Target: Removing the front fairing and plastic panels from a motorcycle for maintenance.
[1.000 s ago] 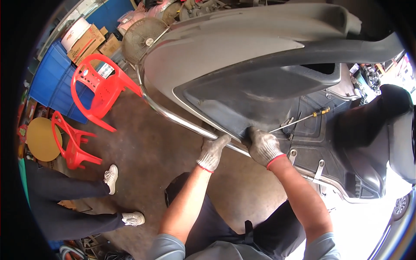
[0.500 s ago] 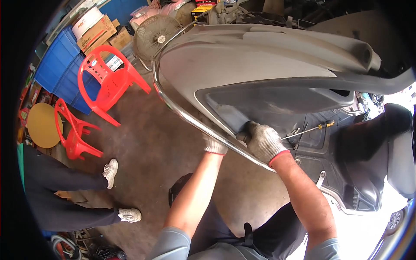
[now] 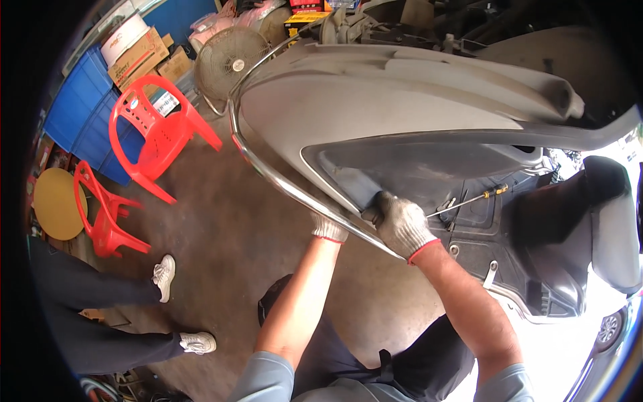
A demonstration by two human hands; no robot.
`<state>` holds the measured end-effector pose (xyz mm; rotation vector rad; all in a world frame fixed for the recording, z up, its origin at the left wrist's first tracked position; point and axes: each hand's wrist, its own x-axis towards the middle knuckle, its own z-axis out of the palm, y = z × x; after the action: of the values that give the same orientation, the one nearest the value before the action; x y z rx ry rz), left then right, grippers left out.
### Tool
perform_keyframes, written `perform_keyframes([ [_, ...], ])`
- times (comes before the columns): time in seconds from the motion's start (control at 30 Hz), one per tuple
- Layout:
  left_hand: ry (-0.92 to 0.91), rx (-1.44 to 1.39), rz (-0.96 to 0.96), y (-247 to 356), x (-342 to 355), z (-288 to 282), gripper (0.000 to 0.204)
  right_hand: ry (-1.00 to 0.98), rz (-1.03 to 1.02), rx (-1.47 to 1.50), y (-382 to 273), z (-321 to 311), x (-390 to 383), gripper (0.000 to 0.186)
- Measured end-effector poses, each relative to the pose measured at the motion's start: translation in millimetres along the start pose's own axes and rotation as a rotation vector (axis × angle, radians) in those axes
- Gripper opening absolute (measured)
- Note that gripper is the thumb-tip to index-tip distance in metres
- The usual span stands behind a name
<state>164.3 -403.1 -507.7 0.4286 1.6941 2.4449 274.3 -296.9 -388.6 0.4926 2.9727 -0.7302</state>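
A scooter's grey body panel (image 3: 375,90) fills the upper middle, with a dark plastic inner panel (image 3: 415,157) below it. My right hand (image 3: 404,224), in a white knit glove with red cuff and dark fingers, is closed on the lower edge of this bodywork. In a matching glove, my left hand (image 3: 329,226) reaches under the curved chrome guard bar (image 3: 288,181); its fingers are hidden behind the bar and panel. Beyond my right hand, a long screwdriver (image 3: 477,200) with a yellow-and-black handle lies on the scooter's black footboard (image 3: 479,251).
At left stand two red plastic chairs (image 3: 157,137), blue crates (image 3: 84,100), cardboard boxes (image 3: 144,60) and a fan (image 3: 232,65). Another person's legs (image 3: 100,281) in dark trousers and white shoes are at lower left. The scooter's dark seat (image 3: 569,214) is on the right.
The view has shifted slightly, so the chairs and the other person's legs appear a little further left and lower. Both hands keep their places at the panel and bar.
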Motion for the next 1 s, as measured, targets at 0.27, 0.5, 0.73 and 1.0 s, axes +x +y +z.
perform_keyframes([
  [0.27,0.132,-0.664,-0.299,65,-16,-20,0.043,0.191,-0.007,0.267,12,26,-19,0.031],
  [0.5,-0.167,-0.481,-0.054,145,-31,-11,0.056,0.418,-0.070,0.537,30,43,-25,0.027],
  [0.73,0.160,-0.115,0.002,115,-22,8,0.058,0.467,-0.086,0.683,40,53,-20,0.029],
  [1.0,0.284,0.020,-0.004,111,-24,17,0.061,0.589,-0.143,0.708,49,61,-16,0.029],
])
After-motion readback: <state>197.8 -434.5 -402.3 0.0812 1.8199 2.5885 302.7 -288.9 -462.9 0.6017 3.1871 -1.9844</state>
